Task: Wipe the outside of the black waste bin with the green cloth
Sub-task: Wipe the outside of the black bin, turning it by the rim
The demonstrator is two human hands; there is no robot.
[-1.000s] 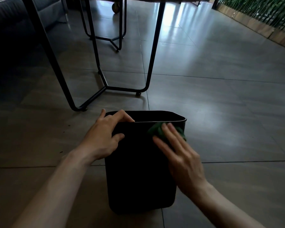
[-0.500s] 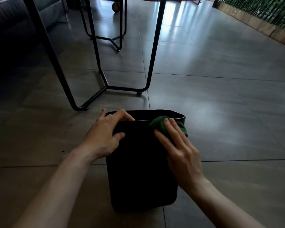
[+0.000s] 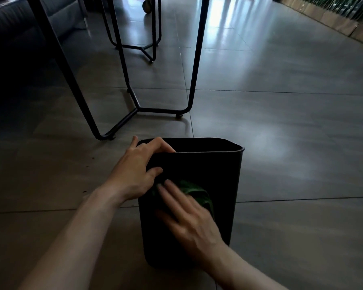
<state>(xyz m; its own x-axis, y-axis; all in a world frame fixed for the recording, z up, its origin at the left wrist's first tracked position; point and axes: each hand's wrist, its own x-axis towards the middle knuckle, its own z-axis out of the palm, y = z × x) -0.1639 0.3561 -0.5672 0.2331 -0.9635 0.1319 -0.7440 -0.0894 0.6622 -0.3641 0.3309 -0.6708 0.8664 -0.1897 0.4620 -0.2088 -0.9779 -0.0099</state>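
Standing on the tiled floor [image 3: 281,164], the black waste bin [image 3: 218,174] is being steadied by the left hand [image 3: 134,174], whose fingers [image 3: 159,144] are curling over the near rim, thumb pressing the wall. The right hand [image 3: 189,220], fingers spread flat, is pressing the green cloth [image 3: 195,191] against the near face, midway down. That hand is blurring, so I am guessing a brisk stroke; pushing hard could be tipping the light bin away or skidding it toward the black metal legs [image 3: 193,80] behind if the rim hold slackens.
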